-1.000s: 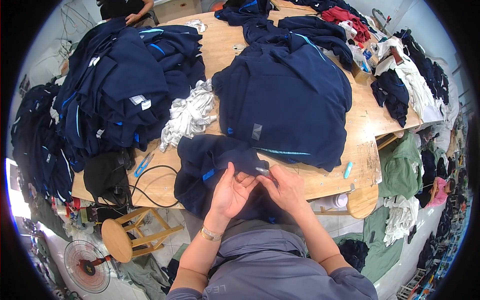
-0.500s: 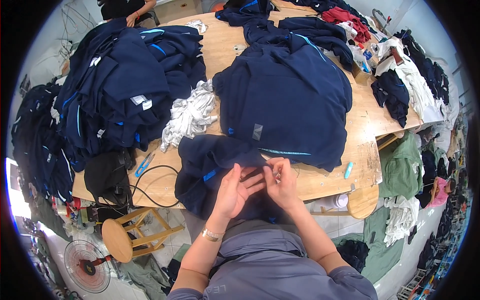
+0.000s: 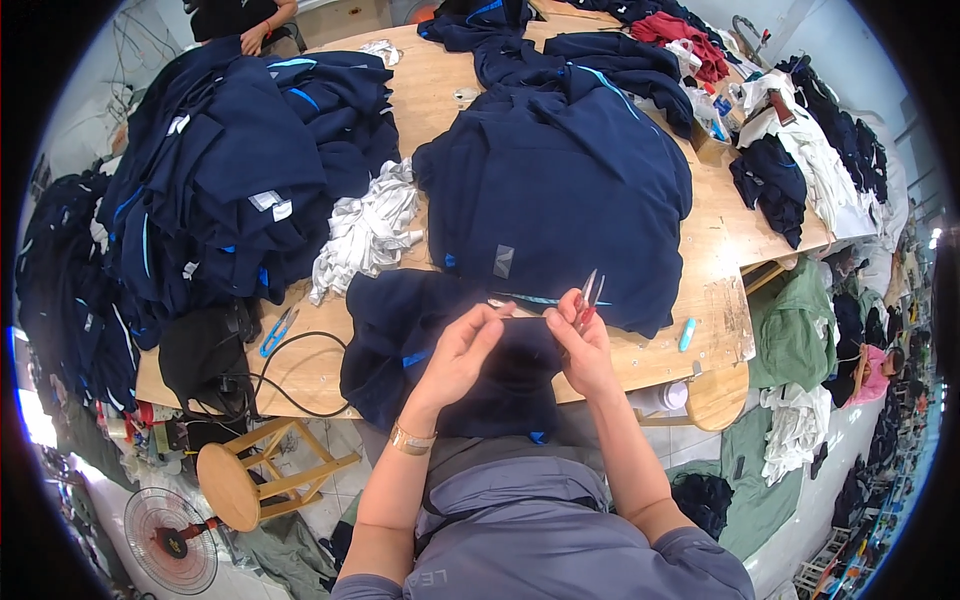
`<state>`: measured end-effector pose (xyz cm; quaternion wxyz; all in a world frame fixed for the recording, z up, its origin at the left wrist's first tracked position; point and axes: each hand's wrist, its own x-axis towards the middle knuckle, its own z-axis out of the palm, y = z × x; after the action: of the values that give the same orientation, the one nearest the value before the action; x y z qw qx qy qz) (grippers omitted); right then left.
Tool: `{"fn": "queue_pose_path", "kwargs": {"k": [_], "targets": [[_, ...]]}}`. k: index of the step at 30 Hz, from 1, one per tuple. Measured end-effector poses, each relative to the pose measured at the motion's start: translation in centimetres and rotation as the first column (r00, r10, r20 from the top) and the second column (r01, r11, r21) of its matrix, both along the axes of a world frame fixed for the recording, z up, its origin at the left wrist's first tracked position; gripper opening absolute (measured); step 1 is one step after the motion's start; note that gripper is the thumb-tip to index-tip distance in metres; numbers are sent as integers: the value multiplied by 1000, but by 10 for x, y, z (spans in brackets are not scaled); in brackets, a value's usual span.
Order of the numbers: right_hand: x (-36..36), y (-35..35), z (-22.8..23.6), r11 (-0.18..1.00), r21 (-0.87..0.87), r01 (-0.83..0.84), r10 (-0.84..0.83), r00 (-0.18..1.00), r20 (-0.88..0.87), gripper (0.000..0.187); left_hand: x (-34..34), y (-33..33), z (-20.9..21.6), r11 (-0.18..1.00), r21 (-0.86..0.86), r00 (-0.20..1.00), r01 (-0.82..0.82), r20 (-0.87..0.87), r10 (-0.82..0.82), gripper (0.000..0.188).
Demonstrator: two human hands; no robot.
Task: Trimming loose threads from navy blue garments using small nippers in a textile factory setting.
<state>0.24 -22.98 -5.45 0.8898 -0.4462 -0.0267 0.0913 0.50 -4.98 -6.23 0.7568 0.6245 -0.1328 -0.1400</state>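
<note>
A dark navy garment (image 3: 400, 335) with a small blue patch drapes over the table's near edge toward my body. My left hand (image 3: 465, 350) is closed in a pinch at its upper edge. Thread snips (image 3: 590, 300) with red on the handle are in my right hand (image 3: 588, 355), their blades pointing up and away. The thumb and fingertips of this hand also meet the stretched edge of the fabric between my hands. Just beyond lies a large stack of navy garments (image 3: 560, 190) with light blue trim and a grey patch.
Another navy heap (image 3: 220, 160) and white fabric strips (image 3: 368, 230) lie to the left. Blue snips (image 3: 278, 332) rest near a black cable (image 3: 300, 400). A turquoise cutter-like tool (image 3: 687, 335) is at right. Wooden stools (image 3: 228, 487) and a fan (image 3: 170, 540) stand below. Someone's hand (image 3: 255, 40) shows far left.
My hands have spread apart, drawing the garment's edge between them. The snips in my right hand have come into clear sight, blades upward. The whole view has shifted slightly.
</note>
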Motion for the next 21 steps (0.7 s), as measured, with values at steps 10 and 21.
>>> {"fn": "queue_pose_path", "kwargs": {"k": [10,21], "targets": [[-7,-3,12,543,-809,223,-41,970,240,33,-3,2,0,859,-360,892,-365,-399,212,15],[-19,0,27,93,-892,442,307,840,448,30,-6,0,12,917,-269,941,-294,-249,228,15]]}}
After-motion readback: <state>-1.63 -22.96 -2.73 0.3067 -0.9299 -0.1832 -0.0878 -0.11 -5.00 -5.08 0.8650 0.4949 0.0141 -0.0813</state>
